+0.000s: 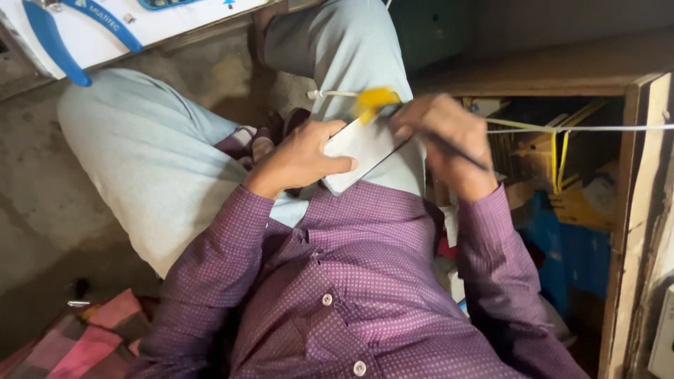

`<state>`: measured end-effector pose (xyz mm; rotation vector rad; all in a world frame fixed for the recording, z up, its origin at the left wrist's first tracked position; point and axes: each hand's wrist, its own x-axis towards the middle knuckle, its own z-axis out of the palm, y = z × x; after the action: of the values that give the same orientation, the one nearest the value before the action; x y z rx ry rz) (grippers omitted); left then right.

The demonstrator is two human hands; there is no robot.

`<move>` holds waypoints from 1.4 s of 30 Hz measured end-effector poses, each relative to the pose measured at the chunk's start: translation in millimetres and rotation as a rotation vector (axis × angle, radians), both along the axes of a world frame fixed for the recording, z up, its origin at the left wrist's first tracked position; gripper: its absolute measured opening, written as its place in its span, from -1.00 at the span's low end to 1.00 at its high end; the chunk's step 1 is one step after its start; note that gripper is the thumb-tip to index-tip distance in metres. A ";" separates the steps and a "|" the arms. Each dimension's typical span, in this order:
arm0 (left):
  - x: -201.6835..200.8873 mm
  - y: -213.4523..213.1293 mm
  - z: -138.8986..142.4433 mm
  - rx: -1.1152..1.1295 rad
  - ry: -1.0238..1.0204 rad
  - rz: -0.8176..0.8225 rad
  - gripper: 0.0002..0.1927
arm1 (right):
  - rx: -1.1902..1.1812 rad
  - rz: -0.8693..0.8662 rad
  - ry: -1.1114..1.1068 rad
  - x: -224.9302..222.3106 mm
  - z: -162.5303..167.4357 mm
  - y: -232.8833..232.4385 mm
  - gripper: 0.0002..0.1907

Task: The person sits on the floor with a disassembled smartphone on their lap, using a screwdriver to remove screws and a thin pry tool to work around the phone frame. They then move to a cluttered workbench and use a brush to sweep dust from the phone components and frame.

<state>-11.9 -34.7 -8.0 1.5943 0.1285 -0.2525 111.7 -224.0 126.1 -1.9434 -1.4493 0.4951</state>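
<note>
While gripping from the 8 o'clock side, curled shut round a flat white slab with the left hand, thumb laid across the face, fingers hidden beneath. Slab tilted up over the lap, just above the purple shirt, long edge running toward 1 o'clock.

Over at 3 o'clock of the slab, pinching closed on a thin dark tool with the right hand. Tool slanting from the wrist up toward the slab's top corner, tip lost under the knuckles. Right at that corner, at 12 o'clock, a blurred yellow piece, touching or just over the edge; cannot tell which. From there, a pale thin rod poking out to 9 o'clock and a taut pale cord running off to 3 o'clock.

Looks like fine work at the slab's top edge, mid-step by the grip. Calls for a steady left-hand hold and small, controlled pressure from the tool, so as not to slip off the corner.

Further out: light trousers from 9 to 12 o'clock, a wooden cabinet full of yellow and blue clutter at 3 o'clock, blue-handled pliers on a white counter at 10 o'clock, a plaid cloth on the floor at 7 o'clock.
</note>
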 end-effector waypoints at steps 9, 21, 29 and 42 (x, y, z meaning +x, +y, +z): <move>-3.0 -0.3 -2.7 -0.025 0.034 -0.006 -0.58 | 0.011 -0.173 -0.052 -5.8 -3.6 4.6 -0.72; -1.9 6.5 16.7 0.017 0.015 -0.047 -0.60 | 0.296 -0.557 0.045 12.0 -44.0 -25.7 -0.81; 3.7 13.0 38.5 0.130 -0.077 -0.120 -0.57 | 0.427 -0.524 0.620 7.5 -80.6 -14.1 -0.74; -11.5 18.9 26.5 -0.015 0.070 0.147 -0.58 | 0.461 -0.694 0.437 -6.7 -89.6 -4.3 -0.82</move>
<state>-23.4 -15.7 18.5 1.5538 0.2963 -0.1945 104.9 -228.3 36.5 -1.6765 -0.4980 0.2113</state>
